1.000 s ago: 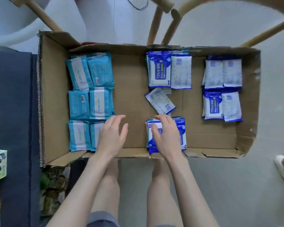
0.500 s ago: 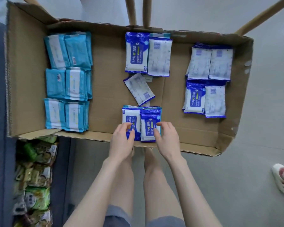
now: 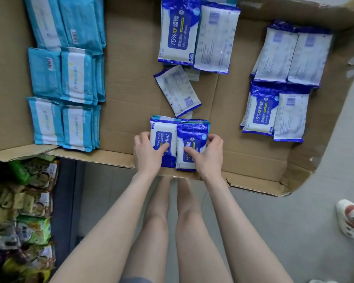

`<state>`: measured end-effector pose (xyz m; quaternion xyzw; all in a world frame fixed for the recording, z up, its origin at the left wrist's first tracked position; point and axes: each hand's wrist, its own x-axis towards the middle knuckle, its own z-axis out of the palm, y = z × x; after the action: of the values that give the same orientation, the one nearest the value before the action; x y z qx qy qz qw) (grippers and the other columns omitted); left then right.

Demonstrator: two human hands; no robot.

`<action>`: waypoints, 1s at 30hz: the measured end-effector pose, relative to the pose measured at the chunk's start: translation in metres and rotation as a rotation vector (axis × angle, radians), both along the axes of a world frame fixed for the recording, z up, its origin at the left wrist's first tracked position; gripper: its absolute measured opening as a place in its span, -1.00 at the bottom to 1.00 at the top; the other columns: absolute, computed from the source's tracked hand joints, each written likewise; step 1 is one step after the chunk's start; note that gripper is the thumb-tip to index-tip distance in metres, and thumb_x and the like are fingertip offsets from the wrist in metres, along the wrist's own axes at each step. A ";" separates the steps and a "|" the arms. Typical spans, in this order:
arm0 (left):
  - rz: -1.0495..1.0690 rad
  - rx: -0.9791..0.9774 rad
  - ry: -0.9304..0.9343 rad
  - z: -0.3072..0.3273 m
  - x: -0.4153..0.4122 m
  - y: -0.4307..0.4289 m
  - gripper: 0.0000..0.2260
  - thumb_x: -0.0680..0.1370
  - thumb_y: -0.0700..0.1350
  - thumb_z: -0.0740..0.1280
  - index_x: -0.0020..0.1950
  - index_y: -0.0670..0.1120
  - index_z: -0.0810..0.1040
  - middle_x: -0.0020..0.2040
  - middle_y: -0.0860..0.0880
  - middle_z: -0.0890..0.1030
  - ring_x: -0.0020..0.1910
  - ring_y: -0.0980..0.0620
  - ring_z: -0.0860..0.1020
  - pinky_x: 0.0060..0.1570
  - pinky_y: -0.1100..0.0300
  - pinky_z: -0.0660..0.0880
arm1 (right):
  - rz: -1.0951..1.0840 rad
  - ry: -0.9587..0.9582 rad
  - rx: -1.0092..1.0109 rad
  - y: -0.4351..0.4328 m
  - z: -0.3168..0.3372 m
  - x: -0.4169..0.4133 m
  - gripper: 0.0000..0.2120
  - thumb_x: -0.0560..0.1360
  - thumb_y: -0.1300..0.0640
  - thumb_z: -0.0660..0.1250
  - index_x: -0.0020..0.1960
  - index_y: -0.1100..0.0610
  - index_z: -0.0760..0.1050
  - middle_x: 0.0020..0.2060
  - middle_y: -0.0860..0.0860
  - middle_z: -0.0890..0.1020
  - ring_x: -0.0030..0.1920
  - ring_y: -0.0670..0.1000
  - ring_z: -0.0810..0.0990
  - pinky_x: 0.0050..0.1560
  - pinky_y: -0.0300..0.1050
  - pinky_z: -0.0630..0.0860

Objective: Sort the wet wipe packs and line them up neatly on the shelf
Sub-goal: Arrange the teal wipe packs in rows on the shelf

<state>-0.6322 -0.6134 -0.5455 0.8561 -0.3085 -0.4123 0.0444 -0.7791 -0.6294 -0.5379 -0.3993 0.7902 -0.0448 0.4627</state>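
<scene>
Gripping 2 blue-and-white alcohol wipe packs.

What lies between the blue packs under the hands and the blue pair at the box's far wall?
A single blue-edged pack, tilted, back side up, on the box floor; the head view shows it.

You have two blue alcohol-wipe stacks side by side, face up, at the box's near edge. One loose blue pack lies tilted, face down, just beyond them. At left, teal packs sit in three rows, and blue pairs lie at right.
</scene>
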 end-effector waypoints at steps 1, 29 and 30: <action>0.013 -0.007 -0.004 0.000 0.001 0.000 -0.58 0.44 -0.02 0.47 0.16 -0.15 0.39 0.18 -0.09 0.43 0.08 0.00 0.46 0.05 0.05 0.47 | -0.036 -0.007 0.025 0.000 -0.001 0.000 -0.41 0.31 0.05 0.56 0.18 0.12 0.31 0.19 0.05 0.47 0.17 0.01 0.51 0.16 -0.03 0.48; 0.627 -0.204 0.579 -0.014 0.025 -0.115 -0.89 0.59 -0.14 0.29 0.05 -0.07 0.38 -0.03 -0.04 0.62 -0.16 0.07 0.64 -0.26 0.16 0.59 | 0.034 -0.284 0.050 -0.140 -0.021 0.040 -0.66 0.46 0.17 0.42 0.14 0.18 0.36 0.13 0.09 0.57 0.12 0.10 0.56 0.13 0.05 0.51; 0.643 -0.208 0.591 -0.011 0.028 -0.113 -0.87 0.58 -0.14 0.30 0.08 -0.07 0.39 -0.02 -0.05 0.62 -0.15 0.07 0.65 -0.24 0.15 0.59 | 0.022 -0.310 0.043 -0.139 -0.018 0.040 -0.67 0.45 0.19 0.43 0.11 0.15 0.35 0.11 0.07 0.58 0.08 0.08 0.58 0.11 0.04 0.52</action>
<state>-0.6038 -0.7262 -0.5566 0.7448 -0.0406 -0.5714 0.3422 -0.7387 -0.7683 -0.5562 -0.3862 0.7059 -0.0840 0.5878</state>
